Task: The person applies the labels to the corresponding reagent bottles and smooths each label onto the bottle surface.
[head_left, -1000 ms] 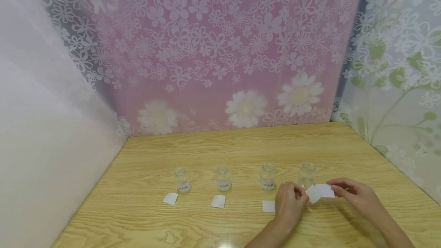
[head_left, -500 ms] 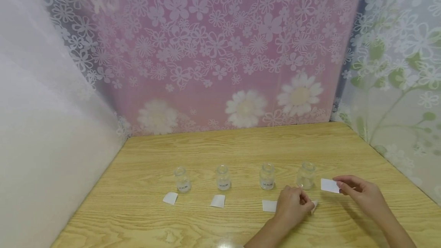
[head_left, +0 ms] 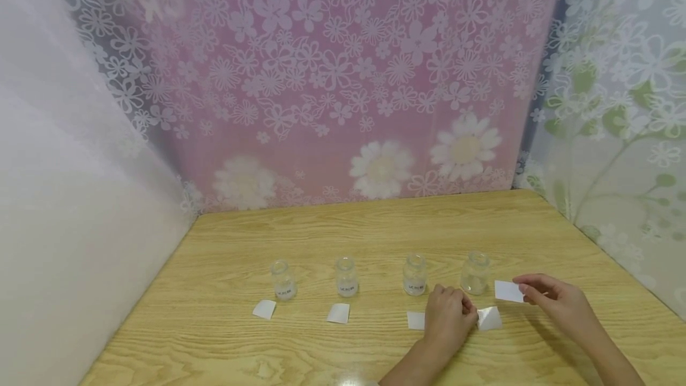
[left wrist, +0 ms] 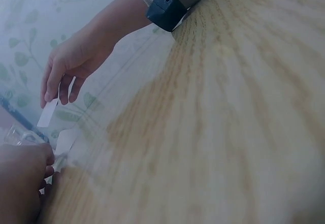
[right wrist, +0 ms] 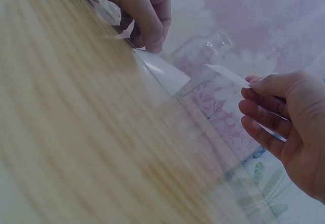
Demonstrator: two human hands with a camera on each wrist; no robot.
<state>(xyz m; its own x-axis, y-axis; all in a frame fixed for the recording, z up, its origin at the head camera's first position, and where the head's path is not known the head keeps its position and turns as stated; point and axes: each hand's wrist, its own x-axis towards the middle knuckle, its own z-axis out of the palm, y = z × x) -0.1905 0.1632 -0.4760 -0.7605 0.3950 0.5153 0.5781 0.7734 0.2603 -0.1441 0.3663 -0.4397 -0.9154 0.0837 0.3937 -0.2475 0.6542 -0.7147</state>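
Observation:
My right hand [head_left: 560, 302] pinches a small white rectangular label [head_left: 509, 291] by its right end, raised off the table. In the right wrist view the label [right wrist: 228, 75] juts from between thumb and index finger. Low over the table, my left hand [head_left: 449, 317] holds the left edge of a shiny white piece of backing paper [head_left: 489, 318]; the left wrist view partly hides its fingertips. Just behind both hands stands a clear glass jar [head_left: 476, 273] with no writing visible on it. The label and the jar are apart.
Three more glass jars, [head_left: 415, 274] [head_left: 346, 277] [head_left: 283, 282] each with a lettered white label, stand in a row leftward. White paper pieces [head_left: 416, 320] [head_left: 338, 313] [head_left: 264, 309] lie before them. Flowered curtains [head_left: 343, 76] enclose the wooden table [head_left: 364, 231].
The backing paper has come away from the label, where the two overlapped. My left hand has brought it down toward the table, while my right hand keeps the label, slightly shifted.

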